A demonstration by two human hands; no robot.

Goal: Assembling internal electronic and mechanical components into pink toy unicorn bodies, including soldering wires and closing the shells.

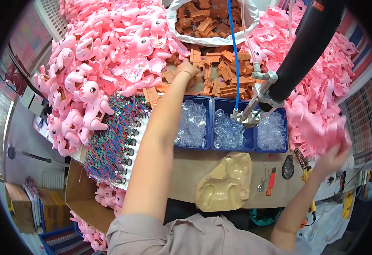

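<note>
My left hand (187,69) reaches far across the bench to the brown plastic housings (215,70), at the edge of the pink heap. Its fingertips are lost among the parts, so whether it grips one cannot be made out. At the right, my right hand (335,158) is closed on a pink plastic toy shell (319,134), smeared by motion, held up beside the pile of pink shells (322,76). Below the bins, a cream moulded fixture (224,182) shaped like a toy animal lies at the bench's front edge.
Pink toy animals (94,102) are heaped at left, beside bundled wires (114,136). Blue bins (211,146) hold clear plastic pieces. A black arm (309,46) with a blue hose (235,55) hangs above. A red cutter (271,182) and a white sack (172,21) of brown parts are also there.
</note>
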